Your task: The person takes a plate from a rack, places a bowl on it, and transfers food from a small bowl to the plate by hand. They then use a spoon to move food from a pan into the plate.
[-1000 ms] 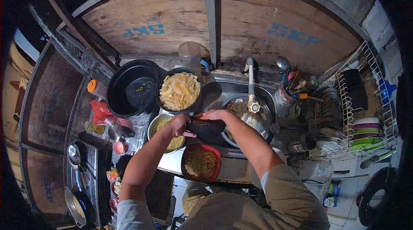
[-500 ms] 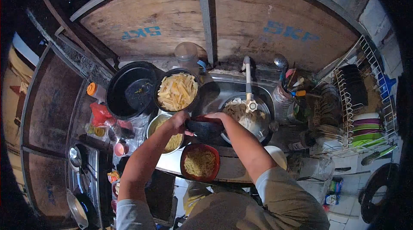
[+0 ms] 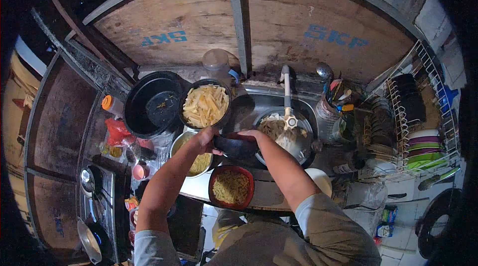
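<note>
Between my two hands a small black bowl (image 3: pixel 235 148) is held tilted over the near edge of the sink, and its inside is hidden from me. My left hand (image 3: pixel 204 140) grips its left side, and my right hand (image 3: pixel 249 135) grips the far right rim. Just below the bowl stands a red dish (image 3: pixel 213 199) with pale shredded strips in it. Partly behind my left forearm is a metal bowl (image 3: pixel 175 147) of thin pale strips. Beyond that, a black pot (image 3: pixel 180 111) holds thicker cut pale sticks.
A metal basin (image 3: pixel 309 152) with pale pieces in cloudy water sits in the sink under the tap (image 3: pixel 287 91). A large black tub (image 3: pixel 149 86) stands at the back left. The stove (image 3: pixel 107 206) is at left, with a pan (image 3: pixel 89 241). A dish rack (image 3: pixel 438 106) stands at right.
</note>
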### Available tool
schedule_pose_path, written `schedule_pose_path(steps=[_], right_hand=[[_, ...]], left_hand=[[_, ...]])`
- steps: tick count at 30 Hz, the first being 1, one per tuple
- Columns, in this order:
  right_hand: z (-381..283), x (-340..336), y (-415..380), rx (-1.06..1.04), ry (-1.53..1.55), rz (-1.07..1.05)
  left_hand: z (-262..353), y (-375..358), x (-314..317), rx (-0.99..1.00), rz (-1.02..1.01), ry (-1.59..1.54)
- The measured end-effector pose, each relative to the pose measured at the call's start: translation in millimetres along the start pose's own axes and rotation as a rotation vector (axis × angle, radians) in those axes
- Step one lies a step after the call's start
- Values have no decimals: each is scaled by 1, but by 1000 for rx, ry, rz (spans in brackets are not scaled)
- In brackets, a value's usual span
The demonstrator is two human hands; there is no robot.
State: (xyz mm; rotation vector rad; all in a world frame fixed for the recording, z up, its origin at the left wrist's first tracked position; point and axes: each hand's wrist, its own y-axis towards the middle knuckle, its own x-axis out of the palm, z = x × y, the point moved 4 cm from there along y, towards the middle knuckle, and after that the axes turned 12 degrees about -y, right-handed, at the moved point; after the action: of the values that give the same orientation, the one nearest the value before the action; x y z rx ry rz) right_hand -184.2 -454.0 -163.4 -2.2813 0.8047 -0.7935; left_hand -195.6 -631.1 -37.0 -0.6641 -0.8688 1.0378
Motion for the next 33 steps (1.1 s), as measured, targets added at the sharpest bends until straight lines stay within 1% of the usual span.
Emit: schedule_pose_path(steps=[2,5,6,7,8,9,10,11,12,15,16,17,19,20,22,25,26,29,32,33], right_hand=[[5,-10,1,-52,-1,98],[9,-27,1,-309,-484,512],[10,-20,-18,-301,-417,597],[9,-4,-50,-291,-344,687],[11,1,-76,-281,-266,779],[16,-8,-86,-330,-385,804],[23,-18,-95,-375,-506,828],[30,-27,-101,-416,-630,848],[13,-7,-138,-355,-556,815],[50,-35,-142,-370,-568,941],[57,-35,-149,-389,-536,967],[67,-37,-152,-390,-590,1022],[82,-42,-160,-392,-701,1130],[91,-45,-166,-398,-676,1184],[90,-33,-195,-412,-626,1290],[87,-17,-235,-219,-591,1496],[100,-27,-234,-231,-572,1543],[84,-14,-246,-203,-608,1495],[97,-43,-215,97,-968,1324],[100,-46,-206,142,-982,1330]], left_hand=[[3,-8,8,-13,-3,-1],[-7,-6,22,116,-72,-6],[-13,-6,32,59,-70,-65],[-20,1,39,20,-201,-38],[-28,18,43,-14,-199,-9],[-38,31,50,-49,-200,22],[-40,25,69,90,-184,-25],[-40,22,85,43,-184,-15],[-42,18,98,-5,-181,-8],[-83,107,93,10,-380,-153],[-90,123,96,9,-423,-153],[-97,136,100,11,-453,-146],[-105,148,107,20,-478,-139],[-110,153,109,24,-482,-130],[-110,148,117,13,-461,-95],[-108,141,129,36,-439,-92],[-108,138,133,52,-432,-100],[-106,125,139,107,-356,-191],[-120,159,131,151,-462,-182],[-115,146,135,118,-442,-215]])
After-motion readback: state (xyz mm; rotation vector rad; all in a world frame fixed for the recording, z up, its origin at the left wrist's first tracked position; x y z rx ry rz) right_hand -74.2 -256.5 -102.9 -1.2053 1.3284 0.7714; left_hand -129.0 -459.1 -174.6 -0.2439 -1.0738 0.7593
